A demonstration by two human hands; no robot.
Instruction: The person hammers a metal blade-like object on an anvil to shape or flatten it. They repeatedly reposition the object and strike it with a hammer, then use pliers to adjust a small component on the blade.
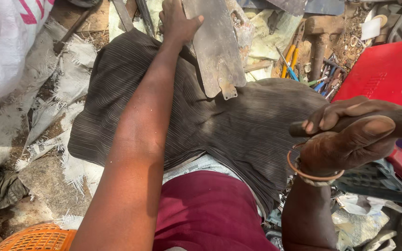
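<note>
View: head camera, looking down over the person's lap.
Left hand (177, 22): one; closed on the left edge of the metal plate, thumb over its face, arm stretched forward.
Metal plate (217, 44): one; flat, grey, worn, with a notched tab at its near end; held tilted above the lap, ahead of both hands, its upper end out of frame.
Right hand (350, 135): one; fist wrapped tight round a dark tool handle (298, 128), raised to the right of the plate and nearer the body; the tool's head is out of view, so its kind cannot be told.
Wristbands (315, 175): two thin rings on the right wrist.
Step in hand: judged as steadying the plate with the left hand while the right holds the tool up, ready for work on it.
Next move calls for: a firm hold on the plate's edge and the left thumb kept away from where the tool would land.
Red case (387, 72): one; lid shut, just beyond the right hand.
Loose hand tools (324, 79): several, coloured grips, between plate and case; count unclear.
Orange basket (38, 238): one; behind the left elbow.
White sack (3, 42): one; far left of the left arm.
</note>
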